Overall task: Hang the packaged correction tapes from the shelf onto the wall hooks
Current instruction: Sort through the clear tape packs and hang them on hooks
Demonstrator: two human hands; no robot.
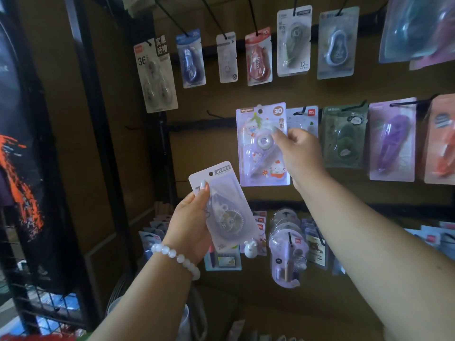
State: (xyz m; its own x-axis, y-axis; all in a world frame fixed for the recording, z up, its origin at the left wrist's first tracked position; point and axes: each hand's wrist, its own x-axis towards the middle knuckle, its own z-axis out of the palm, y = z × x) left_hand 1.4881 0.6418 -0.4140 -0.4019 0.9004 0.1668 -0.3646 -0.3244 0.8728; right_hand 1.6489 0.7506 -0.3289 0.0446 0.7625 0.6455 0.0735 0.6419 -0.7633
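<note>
- Brown wall panels [209,99] are crossed by black hooks [170,18] carrying hanging packages; the rightmost ones are cut off by the frame edge.
- A pale correction tape pack [221,205] is gripped by the left hand [192,222], tilted, below the hooks.
- A cartoon-printed pack [261,148] is pinched by the right hand [300,153] against the middle row; its hook cannot be made out.
- Lower packs [285,244] are dim and blurred.

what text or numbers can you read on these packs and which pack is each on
"30": cartoon pack in the right hand.
"36": grey pack, top row.
"12": white pack, top row.
"FROSY", sideways: red pack, top row.
"6": narrow pack, top row.
Clear pack in the left hand: header blurred.
Other print: too small to read.
</note>
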